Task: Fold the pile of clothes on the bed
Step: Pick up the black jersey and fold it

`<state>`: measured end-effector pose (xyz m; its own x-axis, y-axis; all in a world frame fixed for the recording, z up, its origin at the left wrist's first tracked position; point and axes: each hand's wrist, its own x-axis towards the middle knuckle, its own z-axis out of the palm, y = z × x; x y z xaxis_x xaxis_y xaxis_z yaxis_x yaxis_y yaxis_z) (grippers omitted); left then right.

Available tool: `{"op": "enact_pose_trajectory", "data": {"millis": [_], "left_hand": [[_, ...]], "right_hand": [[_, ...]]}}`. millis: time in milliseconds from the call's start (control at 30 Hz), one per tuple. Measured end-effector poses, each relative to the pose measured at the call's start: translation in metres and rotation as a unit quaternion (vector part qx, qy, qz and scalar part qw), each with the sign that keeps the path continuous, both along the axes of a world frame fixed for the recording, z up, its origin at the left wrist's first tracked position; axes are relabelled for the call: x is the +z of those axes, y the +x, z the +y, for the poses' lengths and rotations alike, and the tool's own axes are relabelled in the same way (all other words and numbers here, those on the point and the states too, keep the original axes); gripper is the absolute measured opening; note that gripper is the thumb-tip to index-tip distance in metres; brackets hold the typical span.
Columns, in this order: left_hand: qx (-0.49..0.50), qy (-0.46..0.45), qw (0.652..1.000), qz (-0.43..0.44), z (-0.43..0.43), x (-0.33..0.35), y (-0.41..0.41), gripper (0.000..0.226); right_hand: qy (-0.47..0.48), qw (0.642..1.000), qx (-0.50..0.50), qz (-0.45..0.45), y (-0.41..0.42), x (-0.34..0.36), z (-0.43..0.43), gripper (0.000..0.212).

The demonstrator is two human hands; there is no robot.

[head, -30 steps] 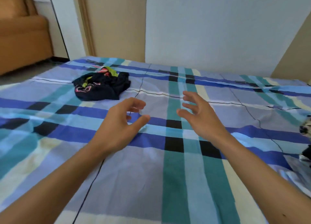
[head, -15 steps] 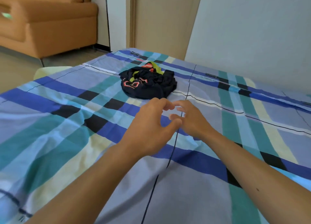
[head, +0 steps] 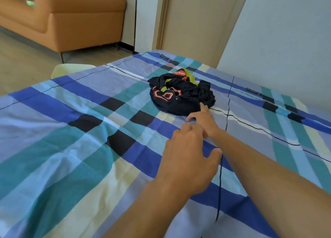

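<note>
Nearest the camera, two bare forearms enter from the bottom edge and the lower right of the frame, both stretched out over the bed, which is covered by a plaid sheet in blue, teal, pale yellow and black with thin dark lines across it. The left hand sits just right of the frame's centre, back of the hand up, thumb spread to the right and fingers loosely bent; it holds nothing, and whether it touches the sheet cannot be told. Just above it in the picture, partly behind its knuckles, is the right hand – also holding nothing, its index finger straight and pointing up the frame while the other fingers curl loosely under. The tip of that finger lies at the near edge of the pile of clothes; actual contact is not clear.

The pile lies above centre, unfolded – a crumpled dark navy heap with orange-red lettering and strips of yellow-green showing through it.

Beyond the bed's left edge a pale yellow rounded surface peeks out over a light floor. In the upper left stands an orange sofa, a beige door fills the top centre, and a white wall takes the upper right
</note>
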<state>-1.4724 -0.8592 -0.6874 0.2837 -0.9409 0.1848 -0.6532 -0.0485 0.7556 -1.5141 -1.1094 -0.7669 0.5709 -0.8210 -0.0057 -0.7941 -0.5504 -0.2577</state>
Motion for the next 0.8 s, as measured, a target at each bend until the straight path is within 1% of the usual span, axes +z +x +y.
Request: {"op": "enact_pose_trajectory", "data": {"millis": [67,100,133,200,267,367,467,600,700,800], "left_hand": [[0.004,0.012,1.000,-0.003,-0.002,-0.002,0.001,0.037],[0.006,0.018,1.000,-0.005,-0.002,-0.003,0.003,0.036],[0.008,0.023,1.000,-0.006,-0.003,-0.004,0.005,0.035],[0.015,0.039,0.999,-0.007,-0.004,-0.006,0.009,0.035],[0.020,0.056,0.998,-0.015,-0.004,-0.007,0.010,0.038],[0.017,0.082,0.996,-0.043,-0.001,-0.006,0.005,0.043],[0.007,0.085,0.994,-0.070,0.004,0.000,-0.007,0.049],[-0.017,0.096,0.990,-0.105,0.011,0.006,-0.028,0.053],[-0.043,0.100,0.988,-0.113,0.017,0.009,-0.050,0.055],[-0.077,0.121,0.981,-0.130,0.021,0.009,-0.070,0.068]], "right_hand": [[-0.028,0.998,-0.017,0.052,0.007,-0.002,-0.003,0.030],[-0.047,0.997,-0.023,0.064,0.008,-0.002,-0.003,0.034],[-0.059,0.997,-0.023,0.050,0.004,-0.002,-0.001,0.034],[-0.051,0.999,-0.004,-0.019,-0.010,0.000,0.005,0.032],[-0.025,0.997,0.014,-0.076,-0.033,0.007,0.021,0.032],[0.010,0.993,0.055,-0.104,-0.073,0.023,0.057,0.024],[0.055,0.989,0.052,-0.129,-0.119,0.040,0.103,0.021],[0.116,0.986,0.043,-0.115,-0.190,0.062,0.166,0.024],[0.147,0.979,0.037,-0.133,-0.249,0.076,0.213,0.027],[0.234,0.963,0.044,-0.128,-0.298,0.083,0.255,0.042]]}}
